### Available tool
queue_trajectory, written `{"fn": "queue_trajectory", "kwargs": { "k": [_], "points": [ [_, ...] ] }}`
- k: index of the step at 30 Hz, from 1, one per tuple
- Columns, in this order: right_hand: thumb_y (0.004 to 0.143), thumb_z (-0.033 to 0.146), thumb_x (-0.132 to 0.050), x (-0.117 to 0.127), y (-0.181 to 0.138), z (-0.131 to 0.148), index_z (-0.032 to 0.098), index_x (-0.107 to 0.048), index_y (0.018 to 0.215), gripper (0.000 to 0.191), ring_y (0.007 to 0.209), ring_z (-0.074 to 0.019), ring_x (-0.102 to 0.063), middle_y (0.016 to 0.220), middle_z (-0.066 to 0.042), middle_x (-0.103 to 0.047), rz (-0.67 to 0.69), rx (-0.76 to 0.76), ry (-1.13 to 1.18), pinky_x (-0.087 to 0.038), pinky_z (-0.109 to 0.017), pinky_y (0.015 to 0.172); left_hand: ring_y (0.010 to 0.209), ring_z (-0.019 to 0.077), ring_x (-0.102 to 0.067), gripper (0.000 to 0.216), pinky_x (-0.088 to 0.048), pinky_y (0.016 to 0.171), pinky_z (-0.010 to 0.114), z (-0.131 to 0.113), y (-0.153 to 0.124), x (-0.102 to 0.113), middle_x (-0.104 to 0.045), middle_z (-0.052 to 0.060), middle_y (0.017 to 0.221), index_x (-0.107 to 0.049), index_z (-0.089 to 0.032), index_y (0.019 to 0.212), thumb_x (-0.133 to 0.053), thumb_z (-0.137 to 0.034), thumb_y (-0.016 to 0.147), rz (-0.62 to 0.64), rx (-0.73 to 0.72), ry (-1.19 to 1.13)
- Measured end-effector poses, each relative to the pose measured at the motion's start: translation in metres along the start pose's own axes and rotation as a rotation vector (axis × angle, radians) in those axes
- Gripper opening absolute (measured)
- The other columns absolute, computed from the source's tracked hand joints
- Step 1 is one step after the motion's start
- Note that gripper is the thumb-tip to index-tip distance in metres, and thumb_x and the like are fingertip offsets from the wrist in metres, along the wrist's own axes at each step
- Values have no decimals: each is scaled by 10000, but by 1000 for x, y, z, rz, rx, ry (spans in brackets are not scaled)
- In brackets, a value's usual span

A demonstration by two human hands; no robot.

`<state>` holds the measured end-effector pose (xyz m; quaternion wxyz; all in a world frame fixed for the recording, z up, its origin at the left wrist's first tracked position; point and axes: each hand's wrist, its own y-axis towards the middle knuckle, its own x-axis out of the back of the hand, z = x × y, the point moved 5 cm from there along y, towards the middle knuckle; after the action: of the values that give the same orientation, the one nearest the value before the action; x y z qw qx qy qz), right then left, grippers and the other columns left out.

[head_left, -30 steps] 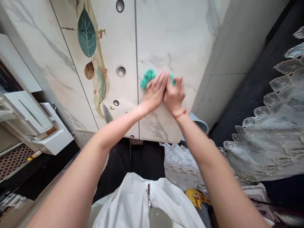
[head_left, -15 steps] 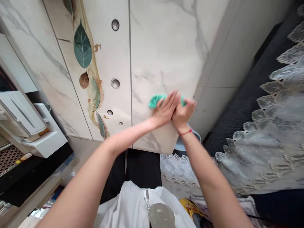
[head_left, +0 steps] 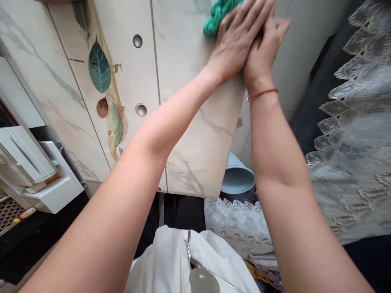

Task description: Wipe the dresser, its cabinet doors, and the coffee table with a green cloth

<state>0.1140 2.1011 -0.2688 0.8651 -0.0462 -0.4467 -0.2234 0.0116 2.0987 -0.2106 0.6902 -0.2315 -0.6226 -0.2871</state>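
Resting under my hands, a crumpled green cloth (head_left: 217, 19) is lying on a white, marble-patterned tabletop (head_left: 210, 150), towards its right side and at the top of the view. Its bunched left end is showing beyond my fingers; the remainder is mostly hiding beneath my palms. My left hand (head_left: 236, 48) is lying flat over the cloth, its fingers stretching forward side by side rather than clenching. My right hand (head_left: 262, 53) is pressing close against it, thumb sides touching, with its fingers partly bending; I am not able to tell whether they are grasping the fabric. A thin red cord bracelet (head_left: 263, 94) is circling my right wrist.

Left of my hands, a dark grey line is running down the tabletop. Past it, a printed strip is showing a dark green leaf (head_left: 99, 67), a round brown leaf (head_left: 102, 107) and silvery round spots (head_left: 137, 40). By the near right corner, a pale blue bucket (head_left: 236, 179) is showing its open mouth. Farther right, a whitish lace cover (head_left: 363, 118) with scalloped edges is draping over dark padded furniture. At the far left, a boxy white unit (head_left: 59, 193) is standing beside the table. Below, I am wearing a white top (head_left: 169, 260) with a metal zip, and black trousers (head_left: 192, 211) are showing under the table's near edge.
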Motion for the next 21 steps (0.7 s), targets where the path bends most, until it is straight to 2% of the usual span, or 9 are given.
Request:
{"fn": "queue_trajectory", "kwargs": {
  "k": [2,5,10,12,13,14,16,18,21],
  "points": [
    [1095,201,-250,11,-57,-12,-10,-479,1531,536,1244,-146,-613,1278,-134,-637,140,-122,-22,-454,-358,1183,1629,222,-258,645,-261,1275,411,-26,-34,-3,-294,84,1751,-260,-100,1693,-78,-220,1086,81,-7,-303],
    [1091,137,-301,37,-159,-33,-4,-504,1513,489,1215,-195,-576,1317,-197,-610,190,-285,-30,-454,-439,1188,1665,220,-202,586,-240,1340,406,-77,-104,-8,-239,51,1781,-268,-125,1697,-198,-227,1124,247,-108,-512],
    [1065,376,-343,84,-340,-56,100,-527,1522,565,1209,-292,-543,1221,-189,-570,197,-348,-41,-428,-577,1167,1643,182,-274,649,-427,1272,316,-155,-251,0,-265,46,1775,-293,-126,1700,-196,-135,1059,294,-229,-586],
    [1054,487,-332,93,-382,-58,106,-504,1534,637,1239,-322,-523,1256,-207,-536,183,-342,-54,-413,-629,1152,1624,144,-310,669,-442,1254,258,-169,-287,0,-304,25,1759,-329,-155,1693,-243,-112,1031,312,-297,-552],
    [1049,533,-328,93,-389,-57,96,-480,1549,681,1261,-338,-510,1289,-225,-514,169,-329,-59,-404,-651,1147,1618,137,-321,678,-440,1255,248,-170,-294,-1,-321,22,1752,-336,-163,1690,-276,-104,1017,315,-337,-542],
    [1046,566,-329,90,-385,-55,81,-453,1566,722,1281,-351,-499,1319,-243,-490,154,-307,-62,-397,-666,1146,1617,138,-325,688,-437,1261,253,-166,-292,-1,-331,25,1747,-335,-163,1689,-308,-98,1005,311,-370,-539],
    [1048,595,-336,76,-343,-47,66,-402,1600,767,1336,-354,-474,1378,-256,-448,137,-243,-48,-384,-654,1178,1625,163,-314,697,-431,1278,300,-140,-261,-3,-329,54,1746,-314,-140,1692,-343,-97,997,275,-370,-554],
    [1062,583,-353,55,-262,-35,49,-367,1625,776,1410,-332,-422,1441,-254,-405,137,-159,-31,-354,-593,1245,1635,193,-291,676,-407,1296,353,-97,-199,-7,-315,90,1748,-299,-113,1694,-305,-102,1018,214,-260,-568],
    [1108,510,-323,16,-107,-12,-2,-279,1660,754,1497,-303,-323,1534,-262,-332,178,-32,-55,-254,-497,1337,1630,215,-296,681,-322,1313,401,-23,-82,-19,-336,82,1739,-333,-108,1684,-136,-92,1032,87,-48,-543]
  ]
}}
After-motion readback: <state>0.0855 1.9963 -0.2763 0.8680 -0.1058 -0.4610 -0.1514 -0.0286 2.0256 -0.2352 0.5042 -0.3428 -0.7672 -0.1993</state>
